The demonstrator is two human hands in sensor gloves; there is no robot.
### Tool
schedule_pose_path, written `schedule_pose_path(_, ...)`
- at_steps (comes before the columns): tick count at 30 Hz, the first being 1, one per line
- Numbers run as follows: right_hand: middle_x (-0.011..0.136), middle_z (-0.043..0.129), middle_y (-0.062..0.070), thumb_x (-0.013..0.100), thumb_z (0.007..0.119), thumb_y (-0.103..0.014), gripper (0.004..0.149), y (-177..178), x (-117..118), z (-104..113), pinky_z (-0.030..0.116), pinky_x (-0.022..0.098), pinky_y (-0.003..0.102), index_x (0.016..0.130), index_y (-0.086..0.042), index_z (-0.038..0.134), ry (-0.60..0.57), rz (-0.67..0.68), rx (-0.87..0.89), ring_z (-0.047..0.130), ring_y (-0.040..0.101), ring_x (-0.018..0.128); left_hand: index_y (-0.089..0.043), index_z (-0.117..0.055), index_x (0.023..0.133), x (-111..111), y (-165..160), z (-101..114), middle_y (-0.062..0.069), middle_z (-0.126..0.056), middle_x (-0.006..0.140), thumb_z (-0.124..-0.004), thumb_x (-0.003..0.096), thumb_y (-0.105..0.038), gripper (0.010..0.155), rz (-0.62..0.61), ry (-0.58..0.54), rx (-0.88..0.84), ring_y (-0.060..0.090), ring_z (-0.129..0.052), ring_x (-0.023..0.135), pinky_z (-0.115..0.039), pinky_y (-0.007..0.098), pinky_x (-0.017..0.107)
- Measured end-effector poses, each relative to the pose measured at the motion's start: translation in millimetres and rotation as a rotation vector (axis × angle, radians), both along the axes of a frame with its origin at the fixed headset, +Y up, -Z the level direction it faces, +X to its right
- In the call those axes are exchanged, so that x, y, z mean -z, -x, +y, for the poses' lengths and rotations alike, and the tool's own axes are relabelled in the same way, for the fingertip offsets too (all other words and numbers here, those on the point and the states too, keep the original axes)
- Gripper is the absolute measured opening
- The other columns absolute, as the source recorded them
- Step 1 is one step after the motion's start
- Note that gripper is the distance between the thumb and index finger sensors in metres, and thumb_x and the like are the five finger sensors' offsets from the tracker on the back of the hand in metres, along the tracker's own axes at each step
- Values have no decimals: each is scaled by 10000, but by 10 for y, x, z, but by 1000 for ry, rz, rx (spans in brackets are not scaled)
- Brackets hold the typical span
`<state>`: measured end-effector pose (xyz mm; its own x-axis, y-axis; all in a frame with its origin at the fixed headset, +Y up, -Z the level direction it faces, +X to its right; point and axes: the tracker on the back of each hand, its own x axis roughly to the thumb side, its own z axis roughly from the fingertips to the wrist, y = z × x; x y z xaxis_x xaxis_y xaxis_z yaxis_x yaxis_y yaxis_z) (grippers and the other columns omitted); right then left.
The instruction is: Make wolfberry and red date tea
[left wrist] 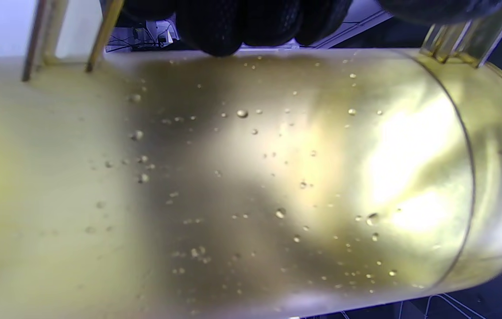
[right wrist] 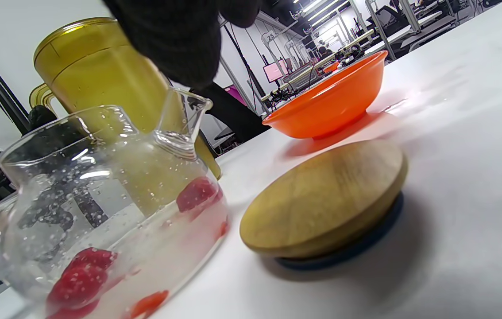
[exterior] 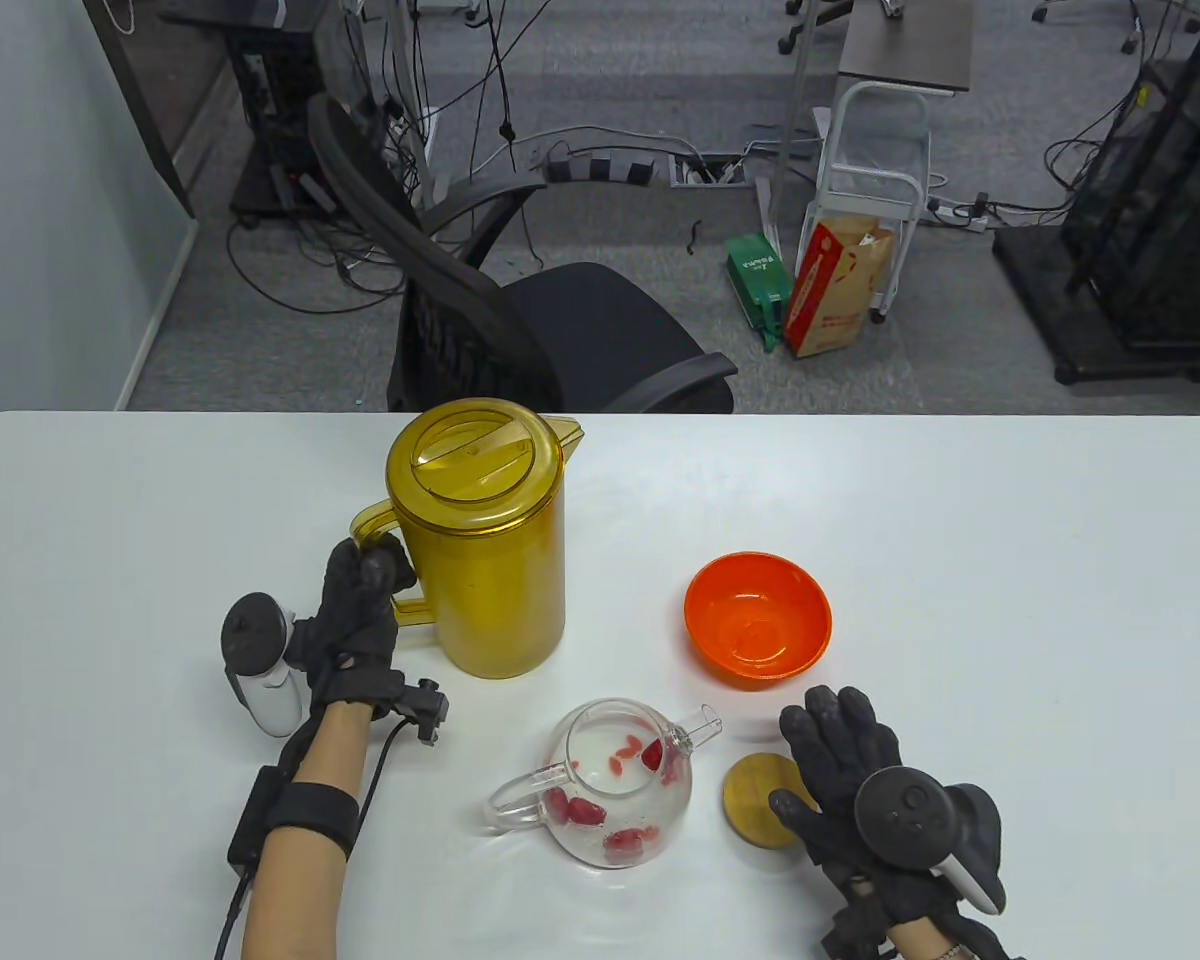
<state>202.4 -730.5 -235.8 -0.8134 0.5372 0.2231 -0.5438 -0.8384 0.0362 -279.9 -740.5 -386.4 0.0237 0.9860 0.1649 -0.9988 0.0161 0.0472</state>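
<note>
Right hand lies flat and open, thumb on lid; teapot just left; left hand grips jug handle

An office or lab — swivel chair, floor cables, equipment racks.

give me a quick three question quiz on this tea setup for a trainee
1. True or false: the wooden lid sits on the glass teapot.
2. Which hand grips the yellow pitcher by its handle?
A. left hand
B. right hand
C. neither
3. Fill in: the orange bowl stands on the white ____.

Key: 1 false, the lid lies on the table beside the teapot; 2 A; 3 table.
</note>
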Motion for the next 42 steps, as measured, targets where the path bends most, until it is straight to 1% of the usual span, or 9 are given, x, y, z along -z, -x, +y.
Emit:
schedule_pose_path(4,1213,267,102,542,825,-352,752,2,-2,-2,200,762,566,1136,-144,413,-2,5,-4,137,332,1070,-213,-533,1084,-89,10,89,140,-681,1008,-646,480,-702,785,53,23,39,382,-681,894,-488,570,743)
schedule_pose_path(9,1213,268,100,542,825,-352,751,0,-1,-5,201,763,566,1135,-144,414,-4,5,-2,138,333,1069,-78,-131,1115,-366,25,368,314,-255,1158,-622,576,-650,927,96,7,410,559,-297,1042,-323,675,707)
schedule_pose_path(13,1213,267,104,543,825,-351,751,10,-2,-11,202,763,567,1136,-145,413,1,18,-10,138,334,1069,-30,-161,1108,-692,18,635,373,-202,1141,-635,577,-642,939,72,-53,638,612,-232,1015,-260,697,684)
schedule_pose_path(17,1214,266,103,544,824,-351,753,41,-1,-21,203,763,567,1137,-142,410,2,38,-34,139,334,1069,-45,-256,1136,-1037,-153,789,334,-278,1180,-638,577,-639,901,-90,-164,817,575,-290,1049,-319,671,711)
schedule_pose_path(21,1214,267,104,544,824,-353,754,65,3,-37,203,763,567,1137,-146,407,4,42,-47,138,334,1069,-51,-303,1145,-1285,-446,641,310,-322,1197,-634,575,-644,887,-250,-211,909,555,-295,1071,-337,661,721)
schedule_pose_path(25,1214,264,98,543,824,-353,754,69,12,-52,201,765,566,1137,-150,405,-1,24,-47,137,330,1071,-55,-219,1146,-1387,-605,306,322,-214,1202,-628,552,-694,963,-395,-141,974,567,-207,1066,-275,682,714)
schedule_pose_path(29,1215,257,92,542,824,-355,755,88,41,-98,197,768,564,1136,-156,402,9,9,-57,137,326,1071,-56,-206,1143,-1476,-645,17,321,-213,1205,-638,530,-720,1002,-400,-155,1031,568,-205,1071,-277,695,710)
schedule_pose_path(34,1215,251,92,543,822,-362,756,95,77,-140,198,769,563,1137,-158,401,44,19,-29,109,325,1074,-49,-174,1134,-1449,-609,-19,331,-186,1197,-642,516,-729,1031,-417,-116,1079,577,-193,1060,-265,704,704)
schedule_pose_path(42,1220,255,119,539,825,-395,792,153,-49,168,217,764,588,1145,-155,376,67,95,-116,140,353,1075,-63,-186,1136,-1438,-616,-78,324,-208,1201,-648,509,-728,1025,-468,-94,1053,571,-201,1069,-287,699,712)
